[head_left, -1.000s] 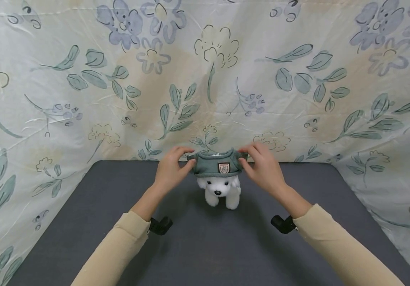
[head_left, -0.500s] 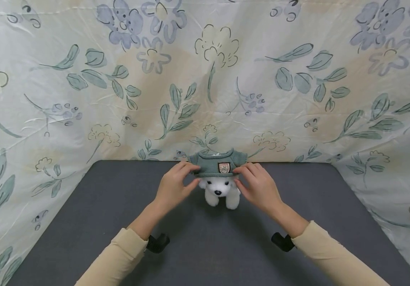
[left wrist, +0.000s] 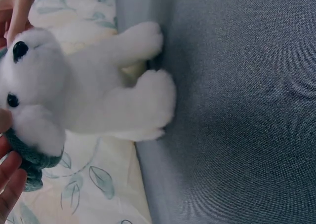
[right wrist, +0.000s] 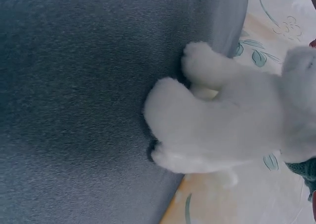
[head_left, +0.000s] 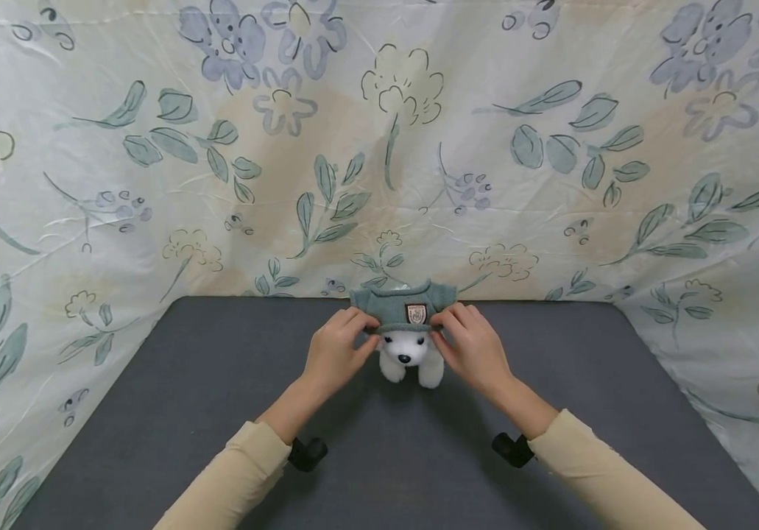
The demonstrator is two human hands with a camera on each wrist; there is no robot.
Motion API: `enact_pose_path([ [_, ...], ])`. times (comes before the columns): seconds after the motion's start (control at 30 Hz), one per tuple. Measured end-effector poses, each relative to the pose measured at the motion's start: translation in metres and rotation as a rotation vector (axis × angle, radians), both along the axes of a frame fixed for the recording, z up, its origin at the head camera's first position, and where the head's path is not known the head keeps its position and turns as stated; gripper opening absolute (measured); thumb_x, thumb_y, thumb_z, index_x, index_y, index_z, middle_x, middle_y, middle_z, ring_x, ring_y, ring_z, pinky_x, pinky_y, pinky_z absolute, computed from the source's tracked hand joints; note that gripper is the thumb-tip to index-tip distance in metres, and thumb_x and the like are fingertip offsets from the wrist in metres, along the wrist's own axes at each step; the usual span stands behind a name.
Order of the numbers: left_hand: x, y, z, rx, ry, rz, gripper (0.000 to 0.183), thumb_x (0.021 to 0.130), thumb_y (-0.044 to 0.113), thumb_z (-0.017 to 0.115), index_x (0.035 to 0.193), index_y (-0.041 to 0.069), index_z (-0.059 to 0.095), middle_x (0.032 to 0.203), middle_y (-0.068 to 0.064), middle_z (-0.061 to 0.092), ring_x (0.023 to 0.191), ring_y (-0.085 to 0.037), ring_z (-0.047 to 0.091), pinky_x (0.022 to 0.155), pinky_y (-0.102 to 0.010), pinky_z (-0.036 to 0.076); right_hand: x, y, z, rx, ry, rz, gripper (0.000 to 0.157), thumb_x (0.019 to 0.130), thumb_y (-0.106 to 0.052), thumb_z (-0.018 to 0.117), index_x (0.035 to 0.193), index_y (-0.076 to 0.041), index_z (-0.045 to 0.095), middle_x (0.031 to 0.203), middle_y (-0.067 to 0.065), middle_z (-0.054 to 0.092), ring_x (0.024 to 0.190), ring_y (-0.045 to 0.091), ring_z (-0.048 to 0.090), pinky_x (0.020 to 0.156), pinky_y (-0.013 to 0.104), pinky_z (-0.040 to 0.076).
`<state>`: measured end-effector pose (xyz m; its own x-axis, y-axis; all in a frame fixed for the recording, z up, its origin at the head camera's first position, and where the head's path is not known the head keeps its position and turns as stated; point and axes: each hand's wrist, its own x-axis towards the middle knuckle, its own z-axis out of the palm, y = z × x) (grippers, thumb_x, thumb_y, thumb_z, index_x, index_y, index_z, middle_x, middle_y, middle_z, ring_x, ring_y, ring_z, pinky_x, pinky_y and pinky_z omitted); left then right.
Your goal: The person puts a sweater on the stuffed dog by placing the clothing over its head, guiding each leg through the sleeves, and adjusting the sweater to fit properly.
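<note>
A white plush dog [head_left: 404, 353] stands on the table facing the head camera. Over the top of its head sits a small teal knitted sweater [head_left: 389, 308] with a badge on its front; the dog's face shows below the hem. My left hand [head_left: 336, 350] pinches the hem at the left side, thumb beneath and fingers above. At the opposite side, my right hand [head_left: 477, 350] pinches the hem in the same way. In the left wrist view, fingers [left wrist: 10, 184] lie against the knit beside the dog's ear. The right wrist view shows mostly the dog's body [right wrist: 222, 125], with that hand nearly out of frame.
The dark grey table [head_left: 392, 471] ends just behind the dog. A floral cloth [head_left: 386, 147] hangs behind the table and along both sides. Black wrist-worn devices [head_left: 308, 454] jut inward below both hands.
Both hands have left the sweater's sleeves and come down to its lower hem. The left hand has also shifted inward to the right. The sweater tilts slightly; the dog stays in place.
</note>
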<state>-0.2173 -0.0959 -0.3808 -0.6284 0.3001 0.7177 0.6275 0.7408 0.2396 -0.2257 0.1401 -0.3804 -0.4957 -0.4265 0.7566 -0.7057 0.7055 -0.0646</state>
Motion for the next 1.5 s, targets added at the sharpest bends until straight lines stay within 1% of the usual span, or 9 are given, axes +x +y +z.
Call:
enact_pose_path([
  [0.13,0.002,0.000,-0.002,-0.010,0.001,0.003,0.012,0.076,0.014,0.075,0.084,0.017,0.067,0.082,0.003,0.062,0.073,-0.010,0.057,0.056,-0.025,0.047,0.004,0.003,-0.004,0.012,0.003,0.011,0.020,0.073,-0.006,0.075,0.088,-0.008,0.062,0.086,0.004,0.055,0.071,0.018,0.048,0.060,0.030,0.041],
  [0.47,0.012,-0.001,-0.013,-0.025,-0.001,-0.026,0.013,0.077,0.013,0.074,0.085,0.018,0.066,0.084,0.005,0.061,0.074,-0.009,0.058,0.058,-0.024,0.047,0.011,0.010,-0.019,-0.002,0.002,0.082,0.023,0.071,-0.002,0.075,0.089,-0.009,0.062,0.088,0.003,0.056,0.073,0.017,0.050,0.060,0.031,0.042],
  [0.67,0.018,-0.002,-0.021,-0.045,-0.012,-0.049,0.014,0.076,0.013,0.075,0.084,0.018,0.066,0.083,0.004,0.061,0.073,-0.009,0.057,0.057,-0.024,0.047,0.014,0.014,-0.028,0.021,0.010,0.105,0.025,0.070,-0.003,0.075,0.089,-0.011,0.062,0.089,0.003,0.056,0.072,0.016,0.051,0.060,0.031,0.043],
  [0.77,0.019,-0.002,-0.024,-0.049,-0.011,-0.061,0.014,0.075,0.014,0.076,0.084,0.018,0.066,0.084,0.004,0.061,0.073,-0.009,0.057,0.057,-0.025,0.047,0.016,0.016,-0.031,0.034,-0.009,0.113,0.019,0.075,-0.007,0.073,0.089,-0.011,0.062,0.091,0.003,0.056,0.074,0.016,0.051,0.061,0.031,0.043],
  [0.9,0.019,-0.003,-0.027,-0.063,0.006,-0.078,0.015,0.074,0.014,0.077,0.083,0.019,0.066,0.085,0.006,0.060,0.075,-0.010,0.057,0.058,-0.025,0.048,0.018,0.018,-0.034,0.035,-0.031,0.153,0.005,0.086,-0.016,0.065,0.089,-0.013,0.062,0.093,0.003,0.055,0.076,0.015,0.049,0.063,0.030,0.042],
  [1.07,0.019,-0.006,-0.029,-0.101,0.018,-0.113,0.015,0.073,0.014,0.078,0.079,0.020,0.066,0.087,0.006,0.057,0.075,-0.010,0.053,0.056,-0.024,0.046,0.019,0.021,-0.035,0.046,-0.061,0.213,0.013,0.092,-0.024,0.055,0.088,-0.015,0.063,0.095,0.003,0.055,0.079,0.015,0.048,0.064,0.029,0.042],
  [1.17,0.018,-0.009,-0.029,-0.141,0.012,-0.133,0.013,0.073,0.016,0.078,0.078,0.020,0.066,0.088,0.006,0.056,0.075,-0.010,0.051,0.057,-0.024,0.045,0.018,0.023,-0.035,0.078,-0.077,0.230,0.012,0.092,-0.025,0.056,0.089,-0.016,0.064,0.096,0.003,0.056,0.082,0.017,0.050,0.066,0.030,0.043],
  [1.3,0.017,-0.011,-0.030,-0.202,0.000,-0.149,0.012,0.074,0.018,0.078,0.078,0.020,0.067,0.089,0.006,0.056,0.075,-0.010,0.049,0.059,-0.025,0.045,0.016,0.026,-0.036,0.128,-0.068,0.237,0.003,0.087,-0.020,0.063,0.090,-0.018,0.064,0.096,0.003,0.056,0.085,0.019,0.052,0.069,0.033,0.044],
  [1.5,0.017,-0.010,-0.031,-0.201,0.014,-0.128,0.015,0.072,0.017,0.079,0.079,0.022,0.066,0.088,0.007,0.057,0.075,-0.009,0.050,0.060,-0.024,0.046,0.012,0.026,-0.041,0.123,-0.018,0.239,0.012,0.080,-0.013,0.070,0.089,-0.015,0.063,0.091,0.001,0.056,0.082,0.018,0.051,0.064,0.033,0.041],
])
